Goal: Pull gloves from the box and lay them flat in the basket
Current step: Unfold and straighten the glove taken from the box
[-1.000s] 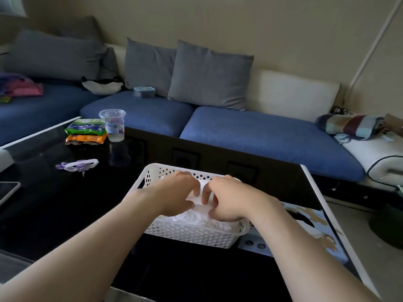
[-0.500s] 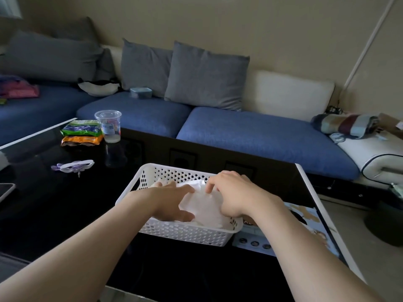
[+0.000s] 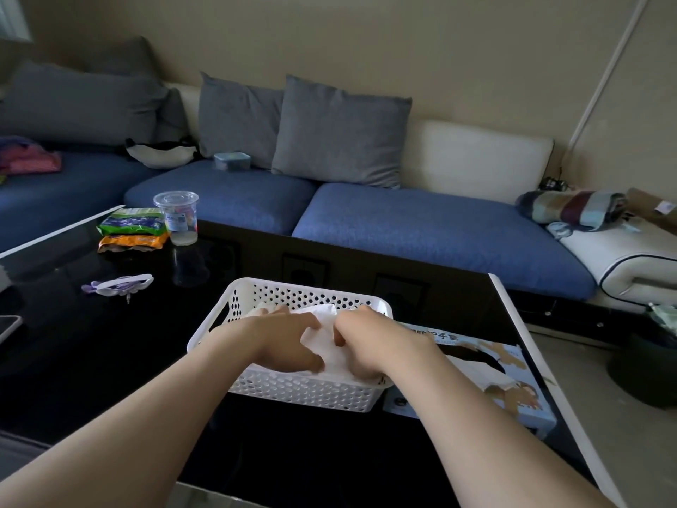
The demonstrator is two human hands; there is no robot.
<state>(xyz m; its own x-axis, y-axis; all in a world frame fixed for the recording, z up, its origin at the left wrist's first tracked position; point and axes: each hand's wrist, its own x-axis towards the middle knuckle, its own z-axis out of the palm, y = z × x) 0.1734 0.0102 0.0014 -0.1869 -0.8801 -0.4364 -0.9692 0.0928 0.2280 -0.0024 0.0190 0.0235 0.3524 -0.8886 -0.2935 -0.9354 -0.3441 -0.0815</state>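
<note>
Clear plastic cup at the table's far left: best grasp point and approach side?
Grip the clear cup by its side wall at mid-height, coming from its right. It stands upright and tapers downward, so the wider rim should stop it slipping through. The snack packets lie close on its left, while its right side is free.

Beige wall [image 3: 439, 49], blue corner sofa [image 3: 421, 229], grey cushions [image 3: 340, 130], glossy black table [image 3: 91, 342], grey floor [image 3: 586, 416], dim daylight
</note>
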